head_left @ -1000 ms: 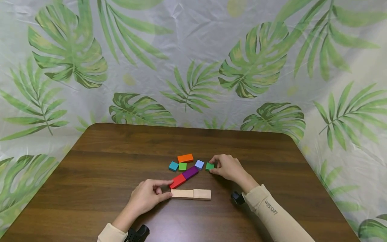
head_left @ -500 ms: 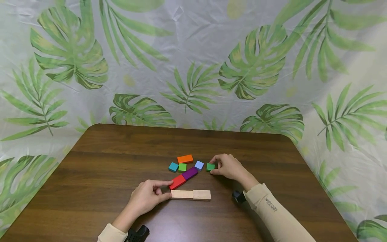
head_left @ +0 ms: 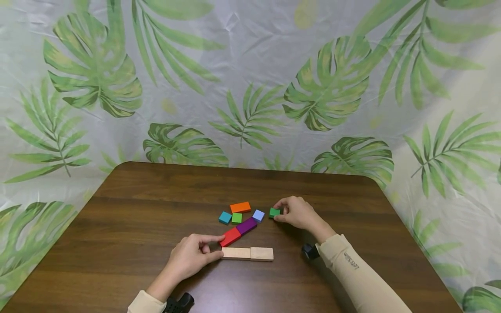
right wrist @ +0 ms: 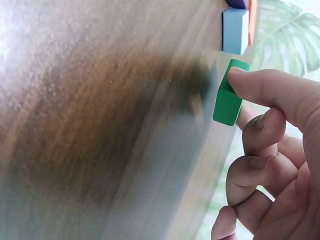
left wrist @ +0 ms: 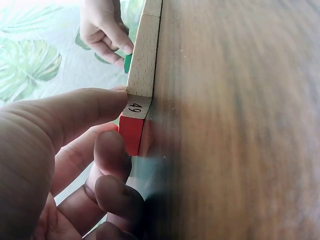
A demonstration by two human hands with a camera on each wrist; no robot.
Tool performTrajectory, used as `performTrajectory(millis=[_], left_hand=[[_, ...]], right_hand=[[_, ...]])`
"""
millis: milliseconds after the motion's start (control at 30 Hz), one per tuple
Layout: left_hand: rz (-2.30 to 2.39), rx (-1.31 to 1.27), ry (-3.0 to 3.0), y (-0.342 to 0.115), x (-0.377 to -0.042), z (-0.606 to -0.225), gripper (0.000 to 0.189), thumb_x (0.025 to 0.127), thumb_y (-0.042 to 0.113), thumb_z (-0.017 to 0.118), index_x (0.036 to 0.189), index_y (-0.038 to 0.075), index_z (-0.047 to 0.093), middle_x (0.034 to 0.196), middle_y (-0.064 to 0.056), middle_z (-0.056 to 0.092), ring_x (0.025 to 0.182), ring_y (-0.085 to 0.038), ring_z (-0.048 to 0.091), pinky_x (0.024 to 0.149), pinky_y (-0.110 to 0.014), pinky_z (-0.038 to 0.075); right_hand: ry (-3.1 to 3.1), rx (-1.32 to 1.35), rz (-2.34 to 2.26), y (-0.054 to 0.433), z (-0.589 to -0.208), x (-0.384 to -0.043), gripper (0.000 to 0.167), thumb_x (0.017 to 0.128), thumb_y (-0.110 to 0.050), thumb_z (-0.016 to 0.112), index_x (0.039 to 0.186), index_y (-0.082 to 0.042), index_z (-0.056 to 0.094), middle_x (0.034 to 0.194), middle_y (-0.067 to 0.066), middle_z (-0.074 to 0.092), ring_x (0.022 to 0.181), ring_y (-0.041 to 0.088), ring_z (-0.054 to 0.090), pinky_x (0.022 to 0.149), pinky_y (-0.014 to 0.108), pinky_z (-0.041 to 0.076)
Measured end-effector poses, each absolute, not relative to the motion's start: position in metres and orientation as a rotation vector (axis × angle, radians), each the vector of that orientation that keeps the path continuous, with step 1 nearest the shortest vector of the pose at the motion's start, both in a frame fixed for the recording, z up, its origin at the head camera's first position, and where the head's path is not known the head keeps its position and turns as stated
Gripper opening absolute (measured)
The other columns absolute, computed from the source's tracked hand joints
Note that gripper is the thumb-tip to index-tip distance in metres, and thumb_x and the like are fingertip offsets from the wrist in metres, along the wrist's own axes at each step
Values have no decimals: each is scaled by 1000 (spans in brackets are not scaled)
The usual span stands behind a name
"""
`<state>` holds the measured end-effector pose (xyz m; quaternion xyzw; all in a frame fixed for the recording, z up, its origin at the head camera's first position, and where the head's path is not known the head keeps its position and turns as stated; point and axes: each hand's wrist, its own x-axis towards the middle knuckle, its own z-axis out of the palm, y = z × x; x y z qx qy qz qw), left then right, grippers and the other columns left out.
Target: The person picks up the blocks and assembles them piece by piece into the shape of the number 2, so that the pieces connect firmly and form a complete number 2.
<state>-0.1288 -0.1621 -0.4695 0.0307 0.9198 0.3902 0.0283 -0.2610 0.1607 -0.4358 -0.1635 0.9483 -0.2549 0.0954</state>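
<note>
My right hand (head_left: 299, 214) pinches a small green block (right wrist: 228, 102) between thumb and forefinger. In the right wrist view that block is tilted, with its blurred reflection showing on the tabletop. My left hand (head_left: 192, 256) stretches its forefinger to the near end of a red block (head_left: 230, 237), while its thumb touches the left end of a plain wooden block (head_left: 236, 253). The left wrist view shows the number 49 on a bare wood face beside the red end; the other fingers are curled. A purple block (head_left: 247, 225) continues the slanting line from the red one.
A second plain wooden block (head_left: 262, 254) abuts the first. Farther back lie an orange block (head_left: 240, 207), a teal block (head_left: 225, 218), a bright green block (head_left: 236, 218) and a light blue block (head_left: 258, 215). All are on the brown table (head_left: 156, 195), before a leaf-patterned curtain (head_left: 250, 65).
My right hand has moved slightly right and up with the green block, away from the light blue one. The left hand stays in place.
</note>
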Motion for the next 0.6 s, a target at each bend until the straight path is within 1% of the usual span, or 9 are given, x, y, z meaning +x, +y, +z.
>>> performTrajectory(millis=[333,467,600], left_hand=[[1216,107,2835,-163,-128,-469,33,84,38,92,116,41,83,61,15,59,52,-5,44,51,-25,27],[1229,137,2844,-164,-129,-472,34,84,38,92,117,38,84,61,15,59,52,-5,44,50,-25,27],[1228,134,2844,-164,-129,-471,34,84,38,92,117,38,84,61,16,59,52,-5,44,50,-25,27]], right_hand=[[2816,-516,-773,160,-433,-269,28,93,-23,85,117,-9,80,69,-3,59,61,11,47,59,28,37],[2815,-521,-775,159,-431,-273,29,93,-22,85,118,-8,80,69,-4,59,61,10,47,59,27,37],[2796,-515,-809,158,-430,-278,29,94,-20,84,119,-6,80,68,-2,58,60,11,47,60,28,39]])
